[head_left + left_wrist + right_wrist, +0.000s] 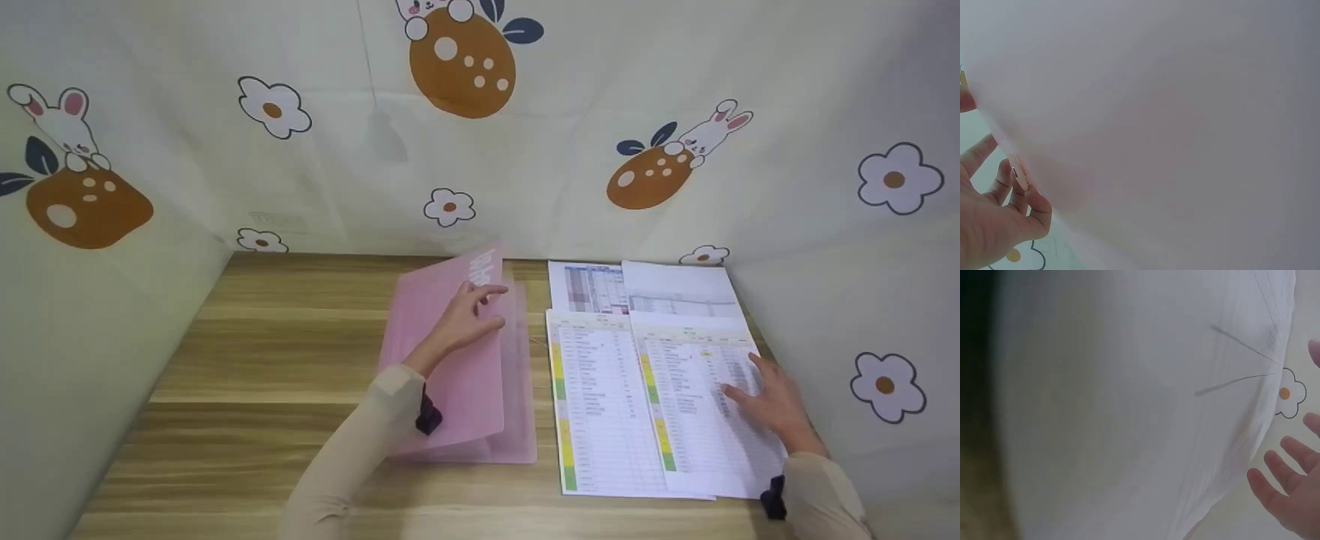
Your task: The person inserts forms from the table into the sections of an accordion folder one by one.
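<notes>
In the head view a pink folder (442, 322) lies near the table's middle, its upper cover raised at a slant over the lower one. My left hand (469, 315) is over that cover, with thumb and index finger apart at its right edge. The left wrist view has the pale pink cover (1157, 124) filling most of the picture; the left hand (1008, 219) bends several fingers right by its edge. To the right, my right hand (776, 401) spreads its fingers above a printed sheet (697, 420). Those fingers appear spread at the edge of the right wrist view.
Beside the folder, another printed sheet (600, 442) with yellow and green margin blocks partly underlies the right one. More papers (679, 277) stick out behind them. A patterned cloth (337, 180) hangs around the wooden table (255, 360) at the back and sides.
</notes>
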Motion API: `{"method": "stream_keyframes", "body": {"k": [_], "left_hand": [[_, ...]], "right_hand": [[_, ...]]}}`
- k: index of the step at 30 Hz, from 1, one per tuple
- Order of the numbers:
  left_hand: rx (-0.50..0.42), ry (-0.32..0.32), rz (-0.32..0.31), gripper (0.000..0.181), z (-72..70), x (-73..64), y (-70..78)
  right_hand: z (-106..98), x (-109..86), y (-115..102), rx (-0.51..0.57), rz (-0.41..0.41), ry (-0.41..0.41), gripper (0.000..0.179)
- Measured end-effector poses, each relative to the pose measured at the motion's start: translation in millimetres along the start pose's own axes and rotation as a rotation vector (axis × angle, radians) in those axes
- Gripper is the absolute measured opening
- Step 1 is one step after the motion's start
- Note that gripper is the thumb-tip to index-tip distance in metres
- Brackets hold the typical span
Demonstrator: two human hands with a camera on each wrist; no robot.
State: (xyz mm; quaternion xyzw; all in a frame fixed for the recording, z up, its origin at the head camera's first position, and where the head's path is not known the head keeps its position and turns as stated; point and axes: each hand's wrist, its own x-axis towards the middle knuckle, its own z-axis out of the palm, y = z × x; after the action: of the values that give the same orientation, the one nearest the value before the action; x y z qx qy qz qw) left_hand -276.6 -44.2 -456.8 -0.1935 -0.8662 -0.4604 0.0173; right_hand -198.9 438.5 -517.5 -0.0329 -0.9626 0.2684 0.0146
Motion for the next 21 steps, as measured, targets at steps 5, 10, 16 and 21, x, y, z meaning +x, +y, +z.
{"method": "stream_keyframes", "body": {"k": [5, 10, 16, 21], "left_hand": [[0.005, 0.003, 0.009, 0.048, 0.4, 0.2, -1.1], [0.008, 0.003, 0.007, 0.048, 0.8, 0.1, -0.9], [0.009, 0.004, 0.001, 0.049, 1.6, 0.0, -1.4], [0.019, 0.013, 0.019, 0.048, 2.6, 0.5, -2.2]], "right_hand": [[-0.9, -2.8, -0.3, -0.036, 0.073, -0.043, 0.096], [-2.6, -5.5, 0.1, -0.047, 0.106, -0.046, 0.099], [-7.2, -10.1, 1.7, -0.044, 0.196, -0.045, 0.099], [-9.1, -11.5, 2.5, 0.001, 0.252, 0.016, 0.088]]}}
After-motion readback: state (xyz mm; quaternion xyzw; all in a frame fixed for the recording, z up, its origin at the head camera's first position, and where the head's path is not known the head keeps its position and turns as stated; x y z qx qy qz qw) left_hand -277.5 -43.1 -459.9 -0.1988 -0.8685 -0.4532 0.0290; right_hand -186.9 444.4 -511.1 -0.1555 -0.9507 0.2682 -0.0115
